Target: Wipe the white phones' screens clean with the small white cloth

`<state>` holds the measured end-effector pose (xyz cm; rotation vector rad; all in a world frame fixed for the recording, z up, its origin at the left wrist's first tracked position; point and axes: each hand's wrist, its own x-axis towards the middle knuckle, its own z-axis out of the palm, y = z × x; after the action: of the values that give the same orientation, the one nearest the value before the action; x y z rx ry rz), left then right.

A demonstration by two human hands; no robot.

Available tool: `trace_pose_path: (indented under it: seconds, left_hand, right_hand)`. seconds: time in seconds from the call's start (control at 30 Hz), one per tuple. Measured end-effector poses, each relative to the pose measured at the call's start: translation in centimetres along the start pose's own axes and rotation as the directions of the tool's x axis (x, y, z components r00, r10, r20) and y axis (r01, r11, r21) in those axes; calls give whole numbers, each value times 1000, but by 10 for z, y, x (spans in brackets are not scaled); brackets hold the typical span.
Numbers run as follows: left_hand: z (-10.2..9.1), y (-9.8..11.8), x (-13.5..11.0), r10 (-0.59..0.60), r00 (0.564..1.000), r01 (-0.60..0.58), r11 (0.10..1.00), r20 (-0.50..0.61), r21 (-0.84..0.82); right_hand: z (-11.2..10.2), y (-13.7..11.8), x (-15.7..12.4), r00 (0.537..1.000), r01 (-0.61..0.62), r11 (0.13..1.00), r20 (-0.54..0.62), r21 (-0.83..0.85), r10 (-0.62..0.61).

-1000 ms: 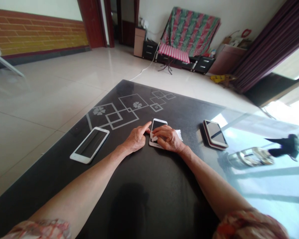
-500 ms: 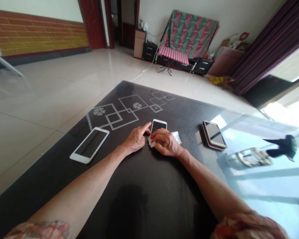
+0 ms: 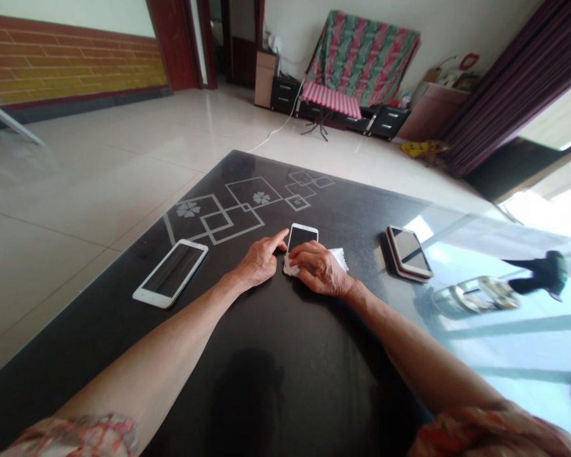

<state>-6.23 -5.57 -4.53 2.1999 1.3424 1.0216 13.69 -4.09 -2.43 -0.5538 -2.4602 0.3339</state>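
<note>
Here's the white-framed phone [image 3: 303, 235], flat on the dark bench [image 3: 238, 343], lower half covered by the right hand [image 3: 320, 268], its curled fingers pinching a white cloth [image 3: 339, 258]. And the left hand [image 3: 261, 261] sits at the phone's left edge, index finger outstretched; whether it grips, I can't tell. Another white phone [image 3: 171, 273] lies farther left.

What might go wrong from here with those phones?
The right hand rests on the middle smartphone with a white tissue; the phone might slip across the glossy table if pushed. The left forearm lies near the left smartphone, so a careless swing might nudge it toward the edge.
</note>
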Motion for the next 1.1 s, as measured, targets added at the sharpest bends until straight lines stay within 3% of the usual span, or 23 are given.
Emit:
trace_pose_path:
  seconds: [0.23, 0.53, 0.87, 1.1]
  left_hand:
    - [1, -2, 0, 15, 1000, -15, 1000, -18, 0]
    - [2, -2, -1, 24, 999, -23, 1000, -38, 14]
    - [2, -4, 0, 58, 997, -57, 998, -54, 22]
    - [3, -3, 0, 40, 998, -39, 999, -55, 20]
  right_hand:
    - [-13, -12, -12, 996, 61, 997, 58, 56, -65]
    - [-1, 0, -17, 994, -93, 992, -58, -91, 88]
    - [-1, -8, -18, 999, 27, 1000, -33, 2, -27]
    - [-4, 11, -18, 966, -194, 973, -197, -122, 168]
